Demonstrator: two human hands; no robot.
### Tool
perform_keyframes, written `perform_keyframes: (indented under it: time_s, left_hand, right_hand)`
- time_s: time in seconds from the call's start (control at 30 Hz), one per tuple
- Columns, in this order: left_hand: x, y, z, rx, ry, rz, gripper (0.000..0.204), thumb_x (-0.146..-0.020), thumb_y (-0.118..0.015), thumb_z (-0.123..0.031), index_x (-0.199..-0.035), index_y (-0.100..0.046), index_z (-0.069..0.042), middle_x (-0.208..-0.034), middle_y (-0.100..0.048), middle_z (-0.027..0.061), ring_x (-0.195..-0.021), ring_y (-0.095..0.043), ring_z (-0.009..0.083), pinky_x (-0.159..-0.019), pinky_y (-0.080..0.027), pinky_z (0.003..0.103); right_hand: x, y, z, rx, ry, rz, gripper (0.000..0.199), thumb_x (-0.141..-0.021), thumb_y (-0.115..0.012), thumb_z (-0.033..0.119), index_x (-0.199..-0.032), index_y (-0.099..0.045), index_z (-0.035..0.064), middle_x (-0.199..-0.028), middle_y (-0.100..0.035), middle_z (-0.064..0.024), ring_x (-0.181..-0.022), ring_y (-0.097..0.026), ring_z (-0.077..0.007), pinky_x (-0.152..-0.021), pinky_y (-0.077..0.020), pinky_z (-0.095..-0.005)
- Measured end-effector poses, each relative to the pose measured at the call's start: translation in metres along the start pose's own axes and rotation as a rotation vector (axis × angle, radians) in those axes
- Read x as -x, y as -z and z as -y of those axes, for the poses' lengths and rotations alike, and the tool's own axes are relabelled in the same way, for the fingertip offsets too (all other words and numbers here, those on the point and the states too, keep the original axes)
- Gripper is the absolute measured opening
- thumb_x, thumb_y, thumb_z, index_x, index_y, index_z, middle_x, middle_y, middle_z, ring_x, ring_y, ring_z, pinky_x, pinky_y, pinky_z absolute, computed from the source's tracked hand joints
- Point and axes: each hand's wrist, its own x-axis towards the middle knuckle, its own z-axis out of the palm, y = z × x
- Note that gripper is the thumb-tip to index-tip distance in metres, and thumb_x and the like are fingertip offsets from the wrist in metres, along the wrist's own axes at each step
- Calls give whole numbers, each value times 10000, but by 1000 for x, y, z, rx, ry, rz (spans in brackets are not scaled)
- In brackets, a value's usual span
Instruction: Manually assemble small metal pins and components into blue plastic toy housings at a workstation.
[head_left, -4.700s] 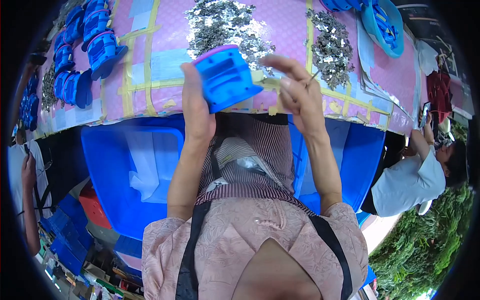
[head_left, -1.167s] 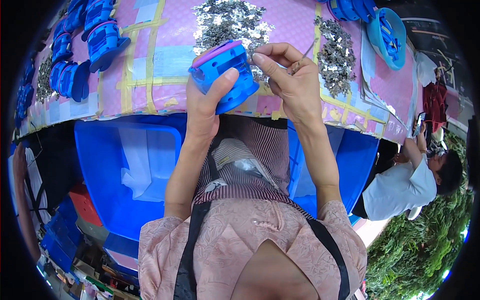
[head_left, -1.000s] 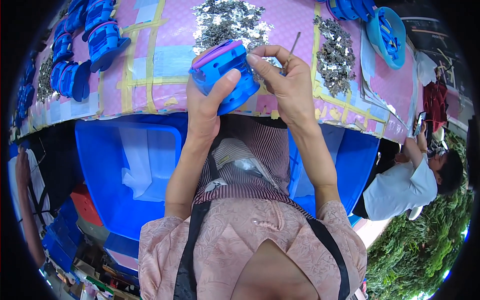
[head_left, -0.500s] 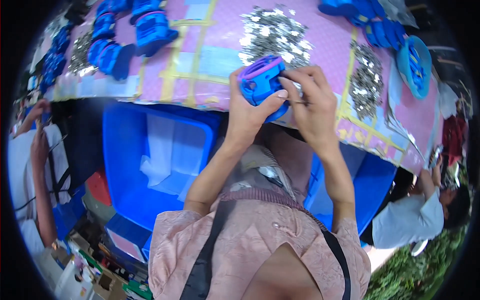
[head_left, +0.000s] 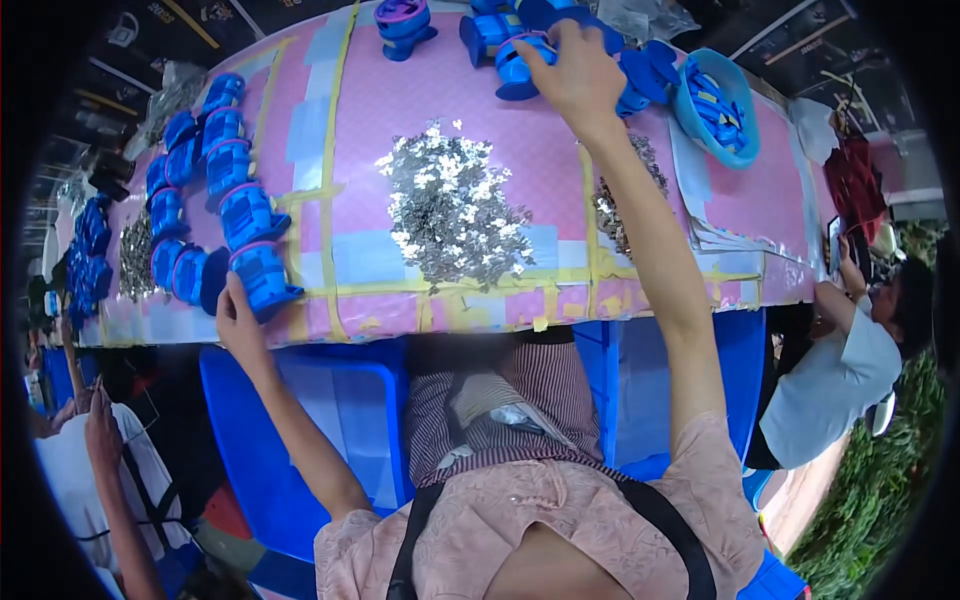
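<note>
My right hand [head_left: 585,80] reaches to the back right of the table. Its thumb and fingers spread around a round blue plastic part [head_left: 520,75] with a purple ring, among similar parts. At the left front edge, my left hand [head_left: 238,318] has its fingers closed at the side of the nearest blue plastic part [head_left: 262,278] in a curved row; some fingertips are hidden behind it. Between my hands lies a large pile of small shiny metal pieces [head_left: 450,210]. A smaller metal pile [head_left: 640,165] is partly hidden by my right forearm.
A light-blue bowl [head_left: 750,150] of blue pieces stands at the right beside stacked sheets [head_left: 715,235]. Another purple-ringed part [head_left: 405,25] is at the back. Blue bins [head_left: 245,450] sit below the table edge. Other people are at the far left and right [head_left: 835,380].
My hands have parted from the blue part held between them in front of me. The right has gone far forward and right, the left out to the row. The view has shifted.
</note>
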Motion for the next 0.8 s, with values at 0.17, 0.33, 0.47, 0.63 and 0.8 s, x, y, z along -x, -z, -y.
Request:
perform_keyframes:
  time_s: [0.17,0.33,0.47,0.63,0.8]
  left_hand:
    - [44,-33,-51,-332,-429,-445,325,-932,-667,-259,-1144,-642,-14,-1057,-613,114,-936,-602,197,-782,-502,315]
    - [99,-66,-92,106,-475,-204,202,-937,-632,-118,-1093,-624,10,-1036,-621,94,-925,-601,188,-814,-488,301]
    - [132,-99,-112,563,-182,285,193,-965,-586,-95,-1123,-614,12,-1058,-628,73,-966,-593,135,-834,-482,272]
    - [153,-133,-130,829,130,722,313,-997,-552,-196,-1221,-568,23,-1098,-631,84,-1005,-592,140,-867,-475,268]
    - [163,-150,-131,1040,233,698,520,-970,-599,-372,-1317,-483,-2,-1214,-591,82,-1110,-566,152,-930,-464,323]
  right_hand:
    - [-12,-19,-13,195,122,306,629,-775,-708,572,-1125,-575,66,-936,-666,-195,-785,-679,-378,-638,-537,-481]
    - [6,-23,-14,83,70,328,672,-786,-717,549,-1174,-498,46,-954,-665,-213,-809,-673,-401,-643,-526,-490]
    - [27,-32,-26,-219,57,38,529,-838,-736,426,-1114,-500,41,-920,-657,-206,-784,-648,-383,-659,-502,-431]
    - [76,-24,-26,-661,-205,117,377,-902,-694,354,-1023,-533,37,-734,-558,-54,-497,-456,-136,-459,-357,-283]
    - [123,70,24,-1633,-1029,803,202,-1015,-510,301,-1061,-565,112,-685,-517,33,-394,-284,-46,-371,-206,-205]
